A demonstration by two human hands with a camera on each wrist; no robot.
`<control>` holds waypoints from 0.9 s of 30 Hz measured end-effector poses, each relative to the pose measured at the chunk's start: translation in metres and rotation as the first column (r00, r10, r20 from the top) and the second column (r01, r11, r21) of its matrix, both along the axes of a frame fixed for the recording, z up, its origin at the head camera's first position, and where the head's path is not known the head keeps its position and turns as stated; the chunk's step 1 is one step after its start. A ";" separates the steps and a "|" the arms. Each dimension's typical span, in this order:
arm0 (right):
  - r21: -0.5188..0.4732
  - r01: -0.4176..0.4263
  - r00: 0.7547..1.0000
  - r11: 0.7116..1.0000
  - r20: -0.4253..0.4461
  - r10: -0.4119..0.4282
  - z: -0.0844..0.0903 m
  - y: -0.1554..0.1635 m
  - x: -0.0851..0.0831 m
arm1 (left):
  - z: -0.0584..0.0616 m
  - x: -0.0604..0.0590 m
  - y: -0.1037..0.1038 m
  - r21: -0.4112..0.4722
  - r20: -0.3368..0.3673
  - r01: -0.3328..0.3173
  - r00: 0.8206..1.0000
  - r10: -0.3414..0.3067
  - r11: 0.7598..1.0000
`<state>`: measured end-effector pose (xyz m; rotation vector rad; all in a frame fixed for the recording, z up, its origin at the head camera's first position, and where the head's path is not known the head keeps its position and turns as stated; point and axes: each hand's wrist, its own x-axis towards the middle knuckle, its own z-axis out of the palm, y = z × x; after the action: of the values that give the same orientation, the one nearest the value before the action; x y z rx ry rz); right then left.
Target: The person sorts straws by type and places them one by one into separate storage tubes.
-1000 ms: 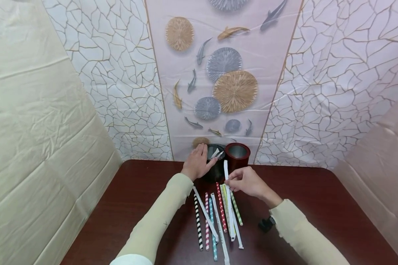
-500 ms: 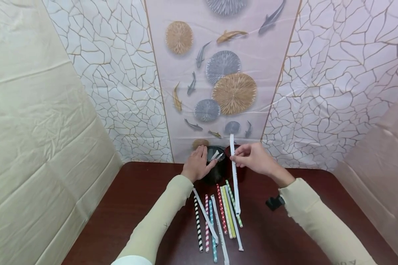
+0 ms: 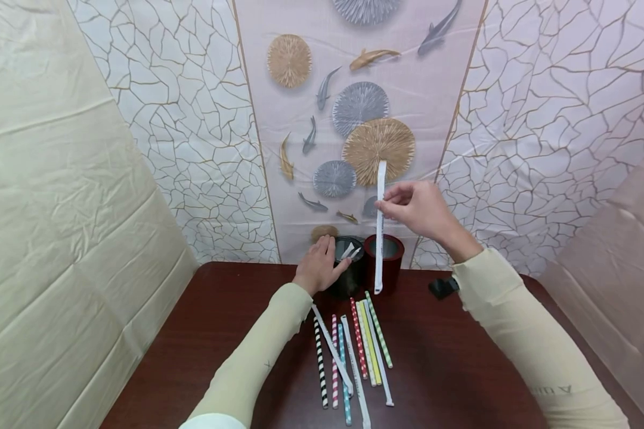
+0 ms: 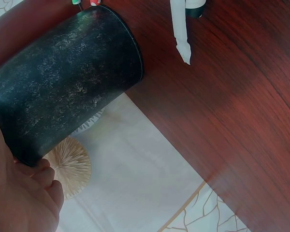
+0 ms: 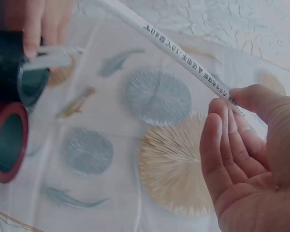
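while black cup holds 2 straws, left fingers straight against it, right fingers pinching white straw

Two hands, two cups, seven coloured straws, four long white straws, two white tips in one cup.

In head view, the cream left sleeve at seven o'clock has a dark cross; the cream right sleeve at four o'clock has dark lettering and, near its cuff, a black device.
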<state>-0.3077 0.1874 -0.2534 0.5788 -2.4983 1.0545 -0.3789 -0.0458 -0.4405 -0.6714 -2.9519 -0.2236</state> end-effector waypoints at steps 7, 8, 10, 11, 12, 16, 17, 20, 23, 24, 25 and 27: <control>-0.024 0.091 0.978 0.996 -0.185 -0.094 0.016 -0.007 -0.017 | 0.000 -0.002 0.000 -0.003 0.018 -0.006 1.000 0.006 1.000; -0.042 0.102 0.971 0.994 -0.213 -0.108 0.016 -0.008 -0.020 | -0.001 -0.003 0.000 -0.005 0.021 -0.007 1.000 0.007 1.000; -0.082 0.111 0.955 0.990 -0.266 -0.129 0.015 -0.010 -0.026 | -0.002 -0.005 0.000 -0.009 0.028 -0.009 1.000 0.009 1.000; -0.108 0.110 0.949 0.988 -0.284 -0.137 0.013 -0.011 -0.029 | -0.003 -0.005 0.000 -0.007 0.027 -0.008 1.000 0.008 1.000; -0.135 0.105 0.944 0.985 -0.298 -0.141 0.011 -0.013 -0.031 | -0.003 -0.005 0.001 -0.007 0.026 -0.008 1.000 0.008 1.000; -0.206 0.078 0.922 0.975 -0.357 -0.149 -0.001 -0.019 -0.042 | -0.003 -0.003 0.000 0.003 0.010 -0.006 1.000 0.006 1.000; -0.216 0.076 0.918 0.973 -0.366 -0.153 -0.005 -0.020 -0.045 | -0.003 -0.003 0.000 0.003 0.008 -0.006 1.000 0.006 1.000; -0.231 0.075 0.912 0.970 -0.377 -0.161 -0.018 -0.025 -0.050 | -0.002 -0.003 0.000 -0.010 0.011 -0.013 1.000 0.013 1.000; -0.226 0.082 0.914 0.971 -0.371 -0.164 -0.034 -0.030 -0.055 | 0.000 -0.002 0.000 -0.015 0.008 -0.015 1.000 0.016 1.000; -0.221 0.083 0.916 0.972 -0.367 -0.162 -0.039 -0.032 -0.057 | 0.000 -0.002 0.000 -0.014 0.006 -0.015 1.000 0.015 1.000; -0.220 0.079 0.919 0.972 -0.362 -0.157 -0.046 -0.033 -0.059 | 0.000 -0.002 0.000 -0.010 0.004 -0.014 1.000 0.014 1.000; -0.212 0.076 0.922 0.974 -0.358 -0.149 -0.059 -0.036 -0.063 | 0.000 -0.002 0.000 -0.011 0.003 -0.013 1.000 0.013 1.000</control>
<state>-0.3709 0.1510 -0.3124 0.5135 -2.0472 1.0218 -0.3810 -0.0456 -0.4402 -0.6532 -2.9612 -0.2078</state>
